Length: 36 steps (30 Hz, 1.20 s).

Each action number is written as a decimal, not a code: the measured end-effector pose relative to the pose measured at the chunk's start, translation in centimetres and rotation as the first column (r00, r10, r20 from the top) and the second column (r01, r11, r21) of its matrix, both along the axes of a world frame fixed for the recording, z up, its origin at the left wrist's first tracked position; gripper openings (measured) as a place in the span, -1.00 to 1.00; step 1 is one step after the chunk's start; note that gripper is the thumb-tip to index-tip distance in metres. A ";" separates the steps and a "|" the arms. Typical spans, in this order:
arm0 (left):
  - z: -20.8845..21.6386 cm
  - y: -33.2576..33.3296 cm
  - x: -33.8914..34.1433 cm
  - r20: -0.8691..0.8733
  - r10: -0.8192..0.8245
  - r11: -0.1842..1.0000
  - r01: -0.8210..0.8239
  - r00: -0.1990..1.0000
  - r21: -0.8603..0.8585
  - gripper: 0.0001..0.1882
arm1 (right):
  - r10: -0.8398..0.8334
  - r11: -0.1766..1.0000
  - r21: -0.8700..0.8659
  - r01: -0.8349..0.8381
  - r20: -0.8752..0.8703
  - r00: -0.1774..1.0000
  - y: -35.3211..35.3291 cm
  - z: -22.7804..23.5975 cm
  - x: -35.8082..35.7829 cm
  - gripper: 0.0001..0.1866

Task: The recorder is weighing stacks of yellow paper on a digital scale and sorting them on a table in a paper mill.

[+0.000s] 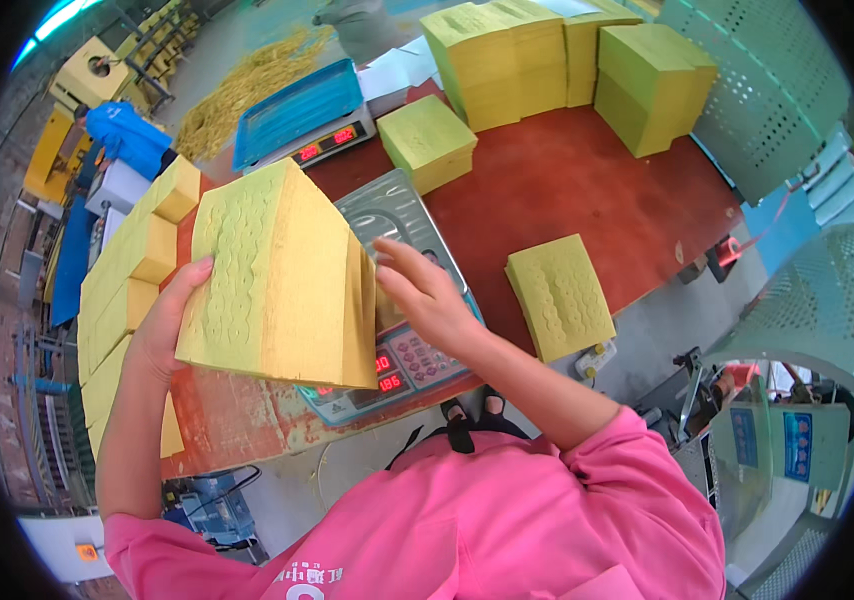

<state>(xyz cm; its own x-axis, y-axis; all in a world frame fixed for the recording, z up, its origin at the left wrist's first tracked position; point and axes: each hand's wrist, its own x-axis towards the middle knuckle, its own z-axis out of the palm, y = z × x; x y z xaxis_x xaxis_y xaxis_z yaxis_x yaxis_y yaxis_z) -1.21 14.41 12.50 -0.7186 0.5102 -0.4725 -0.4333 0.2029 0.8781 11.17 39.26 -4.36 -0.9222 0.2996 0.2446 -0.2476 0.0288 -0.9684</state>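
A thick stack of yellow paper [312,290], with rows of wavy marks pressed into its top sheet, is tilted up over a digital scale [387,205]. My left hand [169,315] grips the stack along its left side, thumb on the top face. Beside its right edge, my right hand [429,300] has its fingers stretched out and apart. Whether those fingertips touch the paper I cannot tell. The stack hides part of the scale's steel pan and display, while its keypad [427,358] shows below my right hand.
On the red table [587,190] sit a loose yellow stack [560,297] at right, a squarer one [427,143] behind the scale, and taller stacks [507,65] at the back. More blocks [127,290] line the left edge. A second scale with a blue tray [299,112] stands far left. A person in blue [127,135] is beyond.
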 end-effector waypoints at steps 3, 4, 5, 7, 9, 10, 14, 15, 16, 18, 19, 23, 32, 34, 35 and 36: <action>-0.4 0.4 -0.8 0.072 -0.021 0.999 0.018 0.997 0.043 -0.43 | 0.250 0.941 -0.291 -0.174 0.247 0.936 -0.1 -1.5 5.3 -0.54; -0.6 0.3 -1.0 0.042 -0.013 0.999 0.012 0.999 0.040 -0.43 | 0.246 0.943 -0.287 -0.170 0.252 0.936 -0.8 -2.1 6.6 -0.54; -0.7 0.1 -1.3 0.011 0.000 0.999 0.000 1.000 0.036 -0.42 | 0.378 0.851 -0.497 -0.168 0.358 0.853 -1.7 -2.8 7.7 -0.55; -1.9 -0.4 -2.4 0.005 -0.007 0.999 0.007 1.000 0.034 -0.41 | 0.569 0.623 -0.777 -0.090 0.371 0.734 -3.4 -4.1 8.1 -0.56; -1.9 -1.5 -2.2 -0.003 0.013 1.000 -0.013 1.000 0.004 -0.41 | 0.675 0.377 -0.906 -0.194 0.126 0.727 -4.8 -5.8 7.4 -0.52; -2.0 -1.0 -2.4 0.030 -0.024 0.998 0.023 0.999 0.058 -0.41 | 0.634 0.342 -0.930 -0.137 0.121 0.764 -5.3 -5.9 6.3 -0.48; -2.8 -1.0 -1.9 0.050 -0.020 0.993 0.014 0.999 0.113 -0.49 | 0.610 0.411 -0.891 -0.191 0.113 0.784 -5.6 -4.7 5.8 -0.49; -3.2 -1.1 -1.7 0.042 -0.032 0.993 0.027 0.999 0.115 -0.49 | 0.607 0.469 -0.864 -0.183 0.165 0.778 -5.1 -4.3 5.9 -0.48; -3.8 -1.8 -1.4 -0.038 0.056 0.997 -0.054 0.998 0.056 -0.48 | 0.597 0.475 -0.860 -0.185 0.160 0.786 -4.3 -3.3 6.2 -0.48; -4.3 -2.4 -0.5 -0.128 0.113 0.994 -0.112 0.985 0.017 -0.48 | 0.526 0.678 -0.701 -0.221 0.251 0.813 -2.3 -0.7 7.1 -0.47; -4.8 -2.2 0.0 -0.098 0.155 0.978 -0.139 0.983 0.154 -0.48 | 0.482 0.744 -0.630 -0.223 0.275 0.832 -1.1 -0.9 7.1 -0.45; -3.8 7.3 1.7 -0.305 0.008 0.943 0.095 0.952 0.320 -0.52 | 0.252 0.826 -0.550 -0.121 0.170 0.953 6.7 1.4 6.6 -0.50; -8.9 31.0 -0.4 0.047 -0.100 0.880 0.066 0.994 0.470 -0.48 | 0.094 0.771 -0.626 0.118 0.295 0.951 29.3 -1.5 3.7 -0.48; -10.7 35.4 -1.6 0.155 -0.192 0.859 0.090 0.969 0.504 -0.45 | 0.104 0.807 -0.585 0.088 0.287 0.952 33.5 -3.4 2.9 -0.45; -11.2 37.4 -1.9 0.167 -0.203 0.875 0.102 0.965 0.473 -0.42 | 0.112 0.788 -0.607 0.107 0.313 0.943 35.1 -4.2 2.4 -0.45; -11.5 39.2 -2.0 0.190 -0.208 0.893 0.107 0.960 0.437 -0.39 | 0.127 0.765 -0.631 0.130 0.346 0.930 36.5 -4.5 2.0 -0.45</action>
